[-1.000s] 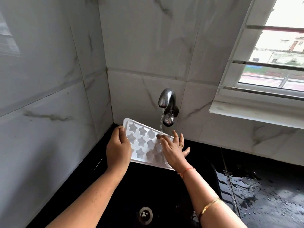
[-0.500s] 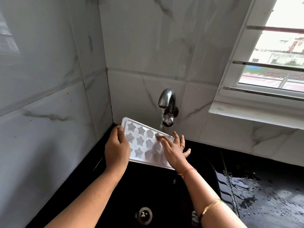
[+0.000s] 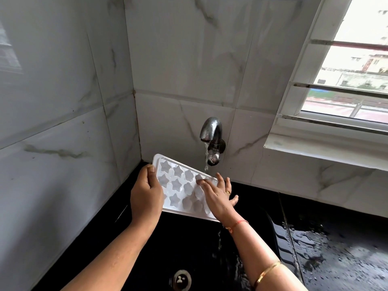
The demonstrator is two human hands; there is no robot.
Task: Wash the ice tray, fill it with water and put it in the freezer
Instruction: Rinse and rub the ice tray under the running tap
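White star-mould ice tray (image 3: 178, 184) is held in the air over the black sink (image 3: 159, 248), just below centre frame, tilted with its near long edge lower. Cells face up.

Left hand (image 3: 146, 196) grips the tray's short end at 9 o'clock: thumb curled over the rim, other fingers hidden beneath. Right hand (image 3: 218, 196) lies on the tray's 3 o'clock end with fingers straight and spread, holding nothing; the index fingertip touches a cell near the far edge. Ring (image 3: 228, 193) on one finger, red thread (image 3: 238, 223) at the wrist, gold bangle (image 3: 266, 274) further up the forearm.

Metal tap (image 3: 211, 129) sits on the wall at 12 o'clock of the right hand. Thin water stream (image 3: 206, 158) falls from it onto the tray's far edge, just beside the right fingertips. Water trickles off the tray's near right corner into the sink.

Drain (image 3: 182, 279) at 6 o'clock, bottom of frame. Wet black counter (image 3: 336, 248) at 4 o'clock. Window (image 3: 346, 80) at 2 o'clock. Marble-look wall tiles (image 3: 63, 101) fill 9 to 12 o'clock.
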